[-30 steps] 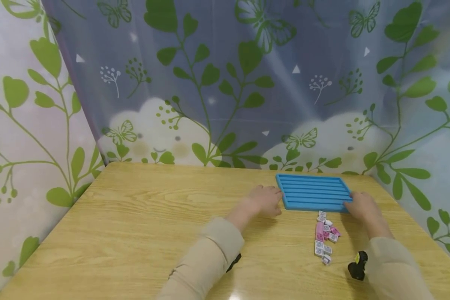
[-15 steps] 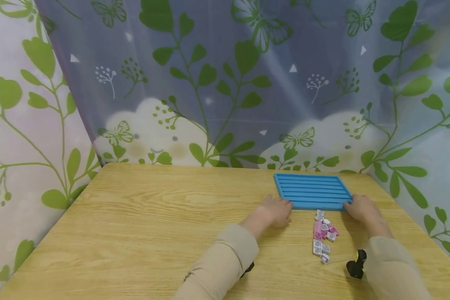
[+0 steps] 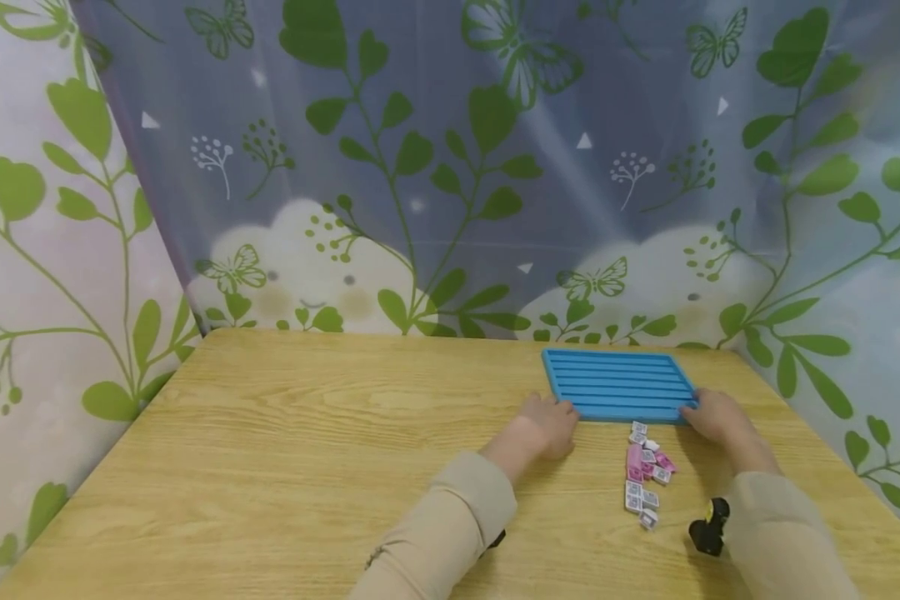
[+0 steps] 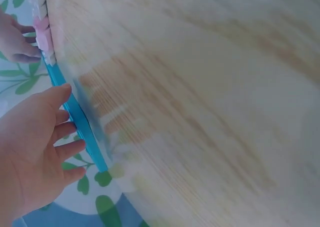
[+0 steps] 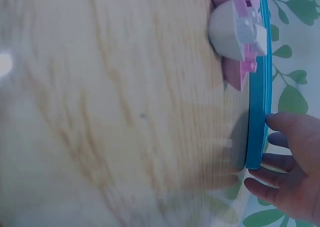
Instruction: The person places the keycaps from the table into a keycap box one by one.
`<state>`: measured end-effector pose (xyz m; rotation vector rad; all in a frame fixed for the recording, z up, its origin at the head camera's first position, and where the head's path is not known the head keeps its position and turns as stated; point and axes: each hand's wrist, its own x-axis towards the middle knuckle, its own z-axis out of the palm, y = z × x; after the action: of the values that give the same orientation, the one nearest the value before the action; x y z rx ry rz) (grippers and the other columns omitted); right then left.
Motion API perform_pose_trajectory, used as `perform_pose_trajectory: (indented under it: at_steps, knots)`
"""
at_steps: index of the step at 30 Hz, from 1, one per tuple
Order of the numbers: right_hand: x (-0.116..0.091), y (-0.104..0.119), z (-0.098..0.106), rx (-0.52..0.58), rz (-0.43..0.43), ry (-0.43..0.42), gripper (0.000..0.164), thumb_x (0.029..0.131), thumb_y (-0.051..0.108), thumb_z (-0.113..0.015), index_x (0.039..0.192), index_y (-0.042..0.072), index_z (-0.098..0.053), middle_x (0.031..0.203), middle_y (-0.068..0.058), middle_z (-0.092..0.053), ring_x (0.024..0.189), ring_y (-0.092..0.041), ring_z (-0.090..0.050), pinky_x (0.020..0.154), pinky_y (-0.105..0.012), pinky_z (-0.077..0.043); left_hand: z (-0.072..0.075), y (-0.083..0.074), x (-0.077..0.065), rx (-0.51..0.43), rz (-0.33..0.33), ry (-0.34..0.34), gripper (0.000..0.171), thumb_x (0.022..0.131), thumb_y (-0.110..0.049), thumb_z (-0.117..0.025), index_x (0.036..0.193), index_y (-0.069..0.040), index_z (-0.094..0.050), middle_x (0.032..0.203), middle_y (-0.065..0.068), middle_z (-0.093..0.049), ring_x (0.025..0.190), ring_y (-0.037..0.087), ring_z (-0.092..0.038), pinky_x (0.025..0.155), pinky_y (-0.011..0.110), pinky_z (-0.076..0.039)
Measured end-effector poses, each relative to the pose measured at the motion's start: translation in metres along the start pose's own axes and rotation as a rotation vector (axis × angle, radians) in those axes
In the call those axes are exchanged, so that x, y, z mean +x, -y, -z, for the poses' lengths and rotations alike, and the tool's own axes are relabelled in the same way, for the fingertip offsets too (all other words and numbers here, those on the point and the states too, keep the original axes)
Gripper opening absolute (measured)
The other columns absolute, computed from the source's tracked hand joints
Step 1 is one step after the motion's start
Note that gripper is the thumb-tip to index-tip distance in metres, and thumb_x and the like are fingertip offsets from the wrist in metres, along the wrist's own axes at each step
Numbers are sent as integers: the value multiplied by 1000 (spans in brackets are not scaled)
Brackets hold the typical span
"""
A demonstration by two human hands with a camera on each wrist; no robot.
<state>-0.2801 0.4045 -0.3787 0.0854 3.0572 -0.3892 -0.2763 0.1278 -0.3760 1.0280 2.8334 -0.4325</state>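
Note:
A blue tray [image 3: 615, 383] with long parallel ridges lies toward the back right of the table. My left hand [image 3: 546, 425] holds it by the front left corner, thumb along the near edge. At the opposite front corner my right hand [image 3: 720, 418] grips the tray, its thumb over the rim and its fingers around the outside. In the right wrist view the thumb and fingertips of the right hand [image 5: 295, 162] meet the tray's edge [image 5: 258, 112]. Just in front of the tray, between both hands, small white and pink blocks [image 3: 635, 461] lie in a loose pile.
The wooden table [image 3: 307, 450] stretches far to the left. A patterned curtain [image 3: 450, 167] hangs right behind its back edge. Black wrist-worn gear [image 3: 710, 527] shows beside the right sleeve.
My left hand has moved from the tray's left side to its front left corner. The tray has shifted slightly left; the right hand stays at its corner.

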Motion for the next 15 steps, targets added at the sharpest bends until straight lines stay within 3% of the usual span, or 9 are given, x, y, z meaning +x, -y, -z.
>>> perform_pose_trajectory:
  at_steps: [9,15]
  knots:
    - [4,18,-3,17,35,-13,55,92,17,-51,122,-26,-36,122,-44,-38,112,-57,-36,94,-60,-31,0,5,0,46,5,-30,51,93,-49,-45,139,-27,-42,135,-5,-41,127,11,-35,105,34,-24]
    - [6,24,-6,15,48,-9,55,90,19,-53,120,-25,-39,120,-43,-41,111,-56,-39,92,-59,-32,-2,10,0,78,13,-38,40,96,-39,-44,134,-26,-47,132,-6,-44,124,12,-38,102,32,-29]
